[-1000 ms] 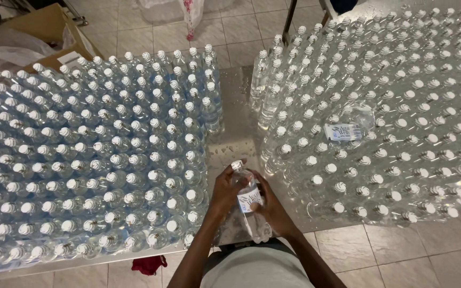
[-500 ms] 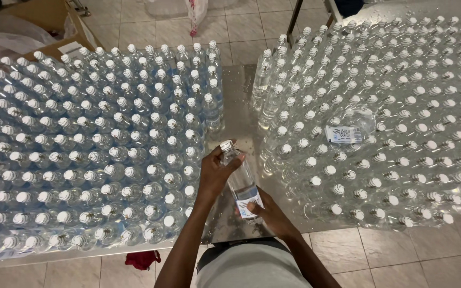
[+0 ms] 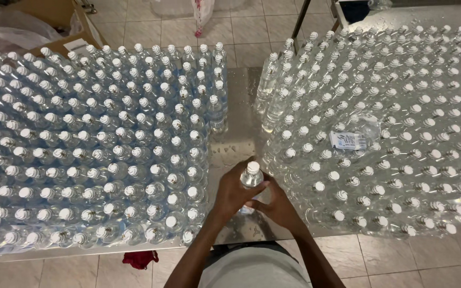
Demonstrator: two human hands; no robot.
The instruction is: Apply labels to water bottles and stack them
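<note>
While I stand at the edge of the metal table (image 3: 238, 144), this is what lies under my eyes.

Bottle: a small clear plastic bottle (image 3: 251, 178) with a white ribbed cap, upright between my two hands, in the bare gap at the table's near edge. Its lower part is hidden by my fingers.
Left hand: my left hand (image 3: 234, 191) is wrapped around the bottle's left side, fingers curled against it.
Right hand: my right hand (image 3: 278, 202) clasps the bottle low on its right side, thumb toward the front.
Left block: a dense block of capped bottles (image 3: 92, 149) stands just beside my left hand.
Right block: a second block of bottles (image 3: 390, 133) stands by my right; a labelled bottle (image 3: 353, 140) lies flat on top.
Floor: a red cloth (image 3: 140, 259) lies under the table edge.
Far: a cardboard box (image 3: 60, 21) sits beyond the left block.
</note>
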